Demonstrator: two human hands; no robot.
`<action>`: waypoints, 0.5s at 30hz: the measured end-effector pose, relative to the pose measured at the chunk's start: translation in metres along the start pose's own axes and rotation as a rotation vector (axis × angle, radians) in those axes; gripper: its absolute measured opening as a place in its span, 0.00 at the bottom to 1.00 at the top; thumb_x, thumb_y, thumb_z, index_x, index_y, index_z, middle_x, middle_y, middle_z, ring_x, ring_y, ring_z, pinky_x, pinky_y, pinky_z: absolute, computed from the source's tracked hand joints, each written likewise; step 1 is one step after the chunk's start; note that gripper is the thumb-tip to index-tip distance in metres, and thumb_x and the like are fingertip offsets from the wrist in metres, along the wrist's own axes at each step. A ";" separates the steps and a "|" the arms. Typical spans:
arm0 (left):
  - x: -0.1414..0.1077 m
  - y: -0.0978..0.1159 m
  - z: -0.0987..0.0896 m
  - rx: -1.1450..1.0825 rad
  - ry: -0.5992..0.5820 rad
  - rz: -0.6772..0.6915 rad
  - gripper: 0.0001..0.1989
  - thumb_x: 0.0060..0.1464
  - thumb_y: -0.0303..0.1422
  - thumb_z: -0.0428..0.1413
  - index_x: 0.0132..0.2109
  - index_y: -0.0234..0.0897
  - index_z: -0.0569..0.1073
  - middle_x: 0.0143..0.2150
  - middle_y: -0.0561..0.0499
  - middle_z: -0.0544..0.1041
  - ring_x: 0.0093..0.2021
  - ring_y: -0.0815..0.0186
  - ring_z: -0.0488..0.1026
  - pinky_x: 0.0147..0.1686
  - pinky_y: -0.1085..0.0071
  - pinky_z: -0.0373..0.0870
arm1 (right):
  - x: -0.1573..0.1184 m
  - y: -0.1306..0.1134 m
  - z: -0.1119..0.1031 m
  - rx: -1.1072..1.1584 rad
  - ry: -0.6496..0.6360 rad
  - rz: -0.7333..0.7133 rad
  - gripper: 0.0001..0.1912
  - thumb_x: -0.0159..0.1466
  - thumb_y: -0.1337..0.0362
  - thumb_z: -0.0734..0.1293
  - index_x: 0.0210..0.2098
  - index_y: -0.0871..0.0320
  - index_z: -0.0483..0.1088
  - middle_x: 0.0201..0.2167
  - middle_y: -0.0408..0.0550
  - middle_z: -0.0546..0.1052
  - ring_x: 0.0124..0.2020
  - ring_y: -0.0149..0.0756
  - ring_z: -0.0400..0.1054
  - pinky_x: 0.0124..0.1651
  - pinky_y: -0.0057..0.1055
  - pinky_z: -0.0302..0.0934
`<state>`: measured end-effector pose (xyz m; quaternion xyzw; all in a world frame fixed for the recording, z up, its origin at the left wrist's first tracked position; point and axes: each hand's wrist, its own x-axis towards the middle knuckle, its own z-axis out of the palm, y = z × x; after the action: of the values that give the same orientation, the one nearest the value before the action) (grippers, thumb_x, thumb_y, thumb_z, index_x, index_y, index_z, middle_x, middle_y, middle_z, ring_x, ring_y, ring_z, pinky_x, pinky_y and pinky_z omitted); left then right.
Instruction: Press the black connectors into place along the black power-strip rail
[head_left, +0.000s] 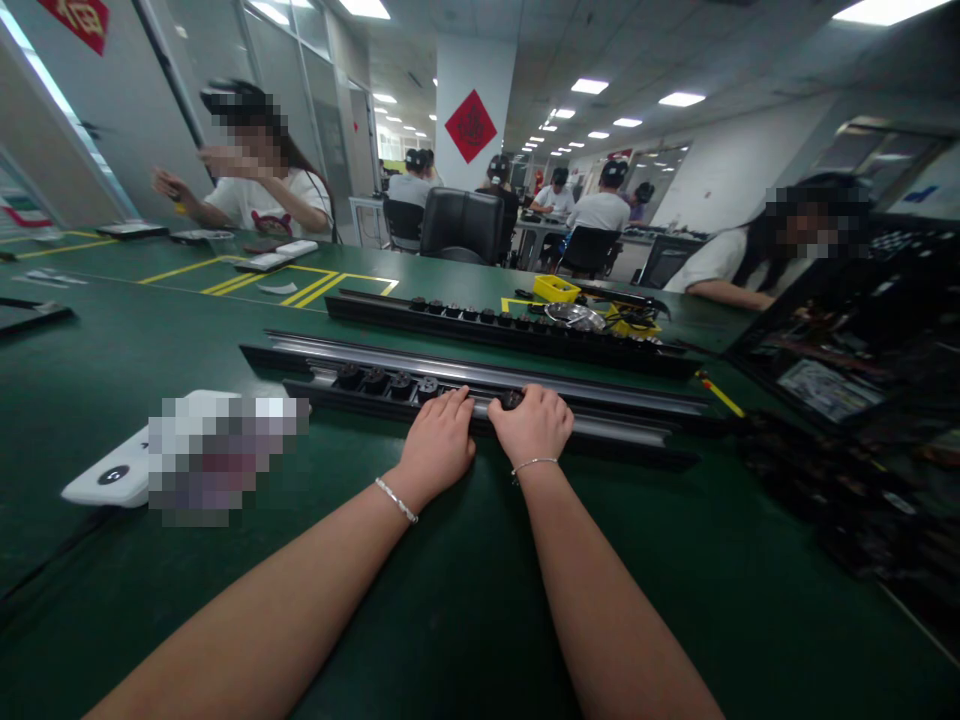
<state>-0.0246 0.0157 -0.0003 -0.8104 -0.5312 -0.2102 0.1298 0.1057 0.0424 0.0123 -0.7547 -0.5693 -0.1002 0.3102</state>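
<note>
A long black rail (630,425) with a shiny inner channel lies across the table before me. Several round black parts (400,384) sit in a row in its left half. My left hand (441,435) is closed over the rail's near edge, just right of that row. Close beside it, my right hand (536,425) pinches a small round black part (512,399) at the channel, mostly hidden by the thumb and fingers. Whether this part is seated in the channel I cannot tell.
Behind lie a second rail (480,372) and a third rail (375,308) with more round parts. Yellow trays (556,288) stand at the back. A white device (120,465) lies left; a dark open case (832,370) and cables (817,480) are right. People sit across the table.
</note>
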 end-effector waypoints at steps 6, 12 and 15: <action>0.000 0.000 0.001 -0.001 0.004 0.003 0.23 0.51 0.29 0.50 0.55 0.29 0.65 0.61 0.40 0.64 0.60 0.57 0.62 0.59 0.62 0.56 | 0.003 0.001 -0.002 -0.011 -0.058 0.013 0.22 0.52 0.51 0.62 0.39 0.62 0.70 0.40 0.58 0.74 0.46 0.51 0.63 0.49 0.43 0.50; 0.000 0.000 0.001 0.010 0.006 0.002 0.23 0.51 0.29 0.49 0.55 0.29 0.66 0.61 0.40 0.65 0.59 0.56 0.62 0.59 0.61 0.56 | 0.002 0.002 -0.002 -0.002 -0.058 0.009 0.22 0.52 0.51 0.62 0.39 0.61 0.70 0.40 0.57 0.73 0.46 0.50 0.62 0.50 0.43 0.50; 0.000 0.000 0.001 0.010 0.005 0.000 0.23 0.51 0.29 0.50 0.55 0.28 0.66 0.61 0.40 0.65 0.59 0.56 0.62 0.59 0.62 0.56 | 0.001 0.002 -0.001 0.006 -0.042 0.009 0.22 0.52 0.52 0.62 0.39 0.61 0.70 0.40 0.57 0.73 0.46 0.50 0.62 0.50 0.42 0.49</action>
<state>-0.0239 0.0161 -0.0011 -0.8090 -0.5321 -0.2097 0.1353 0.1079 0.0420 0.0129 -0.7584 -0.5725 -0.0814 0.3009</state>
